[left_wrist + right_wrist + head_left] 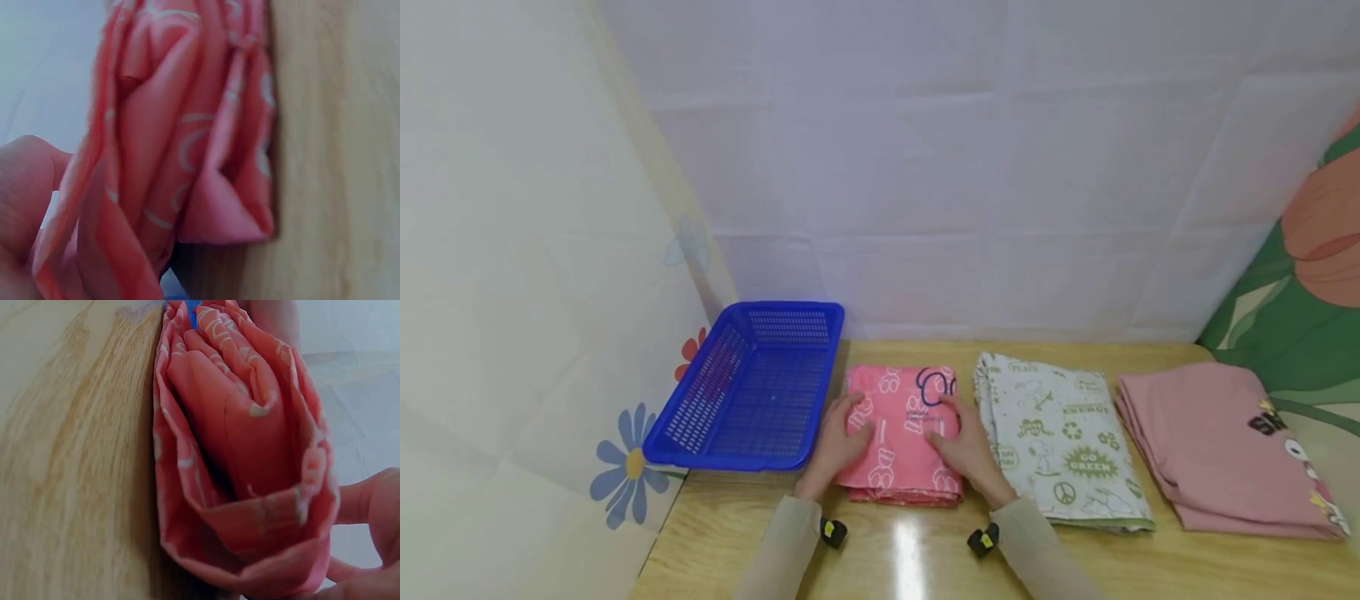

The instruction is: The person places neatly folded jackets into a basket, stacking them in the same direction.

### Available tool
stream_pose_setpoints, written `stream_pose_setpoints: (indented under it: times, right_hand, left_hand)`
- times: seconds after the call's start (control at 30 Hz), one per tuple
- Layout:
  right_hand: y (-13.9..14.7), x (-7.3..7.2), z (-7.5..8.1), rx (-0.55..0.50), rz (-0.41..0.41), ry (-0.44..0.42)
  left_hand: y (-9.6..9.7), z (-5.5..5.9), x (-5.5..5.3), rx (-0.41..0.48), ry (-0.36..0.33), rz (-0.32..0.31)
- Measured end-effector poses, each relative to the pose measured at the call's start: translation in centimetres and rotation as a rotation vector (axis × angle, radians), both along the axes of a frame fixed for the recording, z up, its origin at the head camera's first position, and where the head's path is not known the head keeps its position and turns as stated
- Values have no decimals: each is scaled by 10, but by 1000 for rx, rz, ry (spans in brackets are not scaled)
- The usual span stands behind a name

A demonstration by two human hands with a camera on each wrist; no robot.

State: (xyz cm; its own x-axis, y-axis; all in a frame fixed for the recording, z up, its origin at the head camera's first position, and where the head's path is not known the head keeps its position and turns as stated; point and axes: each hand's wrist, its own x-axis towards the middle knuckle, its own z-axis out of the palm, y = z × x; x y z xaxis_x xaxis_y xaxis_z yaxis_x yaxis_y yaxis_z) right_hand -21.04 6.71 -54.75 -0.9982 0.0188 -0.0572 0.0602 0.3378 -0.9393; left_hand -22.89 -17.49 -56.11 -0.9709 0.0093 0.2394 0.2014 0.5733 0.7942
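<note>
A folded pink cloth [898, 458] with white outline prints and a dark blue motif lies flat on the table. My left hand [842, 442] rests at its left side, thumb and fingers spread over the top. From the right, my right hand [968, 446] touches it the same way, thumb pointing inward. Loose layers of the pink cloth [169, 125] show at one end in the left wrist view. The right wrist view shows the rolled layers of the pink cloth [250, 444] at another end, with fingers against its upper face.
Left of the pink cloth stands a blue plastic basket [775, 392] with slotted walls. A folded white cloth with green prints [1060, 442] lies on the right, and beyond it a folded dusty-pink cloth [1217, 450]. White sheeting [925, 208] hangs behind the wooden table [865, 558].
</note>
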Motion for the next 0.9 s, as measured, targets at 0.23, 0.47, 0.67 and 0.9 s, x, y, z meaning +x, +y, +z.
stream_pose_setpoints:
  times: [0.23,0.47,0.67,0.9]
  right_hand:
    - [-3,1,-1,-43,-31,10]
    - [-5,3,2,-73,-42,5]
    - [-5,4,5,-98,-54,-12]
    - [-4,6,10,-93,-72,-32]
  left_hand:
    - [0,1,0,133,-99,-2]
    - [1,6,5,151,-174,3]
    - [1,8,7,138,-147,-5]
    - [0,10,9,162,-144,6]
